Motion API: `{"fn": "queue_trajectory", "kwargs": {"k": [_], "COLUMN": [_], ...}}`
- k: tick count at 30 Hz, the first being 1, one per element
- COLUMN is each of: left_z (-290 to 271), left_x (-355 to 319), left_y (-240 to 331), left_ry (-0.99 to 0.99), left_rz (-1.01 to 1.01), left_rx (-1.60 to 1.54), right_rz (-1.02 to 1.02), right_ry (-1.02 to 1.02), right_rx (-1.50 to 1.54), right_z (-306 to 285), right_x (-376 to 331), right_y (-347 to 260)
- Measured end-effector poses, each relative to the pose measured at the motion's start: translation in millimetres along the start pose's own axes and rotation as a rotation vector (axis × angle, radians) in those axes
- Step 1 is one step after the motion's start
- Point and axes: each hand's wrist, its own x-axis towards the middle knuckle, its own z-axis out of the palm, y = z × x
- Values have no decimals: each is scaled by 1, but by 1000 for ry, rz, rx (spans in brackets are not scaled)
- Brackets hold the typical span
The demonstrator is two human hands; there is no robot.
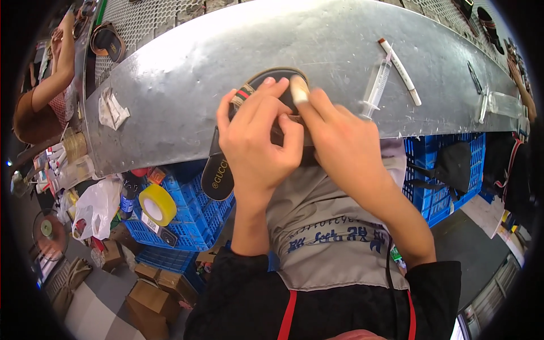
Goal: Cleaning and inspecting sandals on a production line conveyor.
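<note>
A dark sandal (281, 73) with a green, red and tan striped strap is at the near edge of the metal table. My left hand (258, 133) is closed around its strap side, thumb and fingers curled. Against the sandal's other side presses my right hand (343, 133), its fingers bent; a white-and-yellowish cover (299, 89) appears to sit on one fingertip, blurred by motion. Left of my left wrist, a black sole end (217, 177) with gold lettering hangs over the edge. Whether it belongs to the same sandal I cannot tell. My hands hide much of the sandal's middle.
Right on the table (192, 62) lie a syringe (377, 85), a white marker (401, 72), tweezers (475, 78) and a clear bottle (504, 105). Crumpled tissue (113, 109) lies left. Blue crates (187, 224) stand below, with yellow tape (157, 205). Another person's arm (59, 73) shows far left.
</note>
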Motion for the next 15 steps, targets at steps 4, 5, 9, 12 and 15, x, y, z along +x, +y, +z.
{"fn": "queue_trajectory", "kwargs": {"k": [4, 5, 9, 12, 15], "left_z": [3, 2, 2, 3, 0], "left_x": [0, 1, -2, -1, -3], "left_y": [2, 0, 1, 2, 5], "left_ry": [-43, -20, -7, -21, -28], "left_rz": [-15, -1, 5, 10, -53], "left_rx": [-38, -19, -20, -22, 0], "right_rz": [-7, -42, 1, 52, 1], "right_ry": [-42, -5, -86, -88, -36], "right_rx": [-38, -34, -65, -126, -74], "right_z": [0, 2, -8, -7, -6], "right_x": [2, 9, -8, -7, 9], "right_y": [5, 4, 8, 15, 24]}}
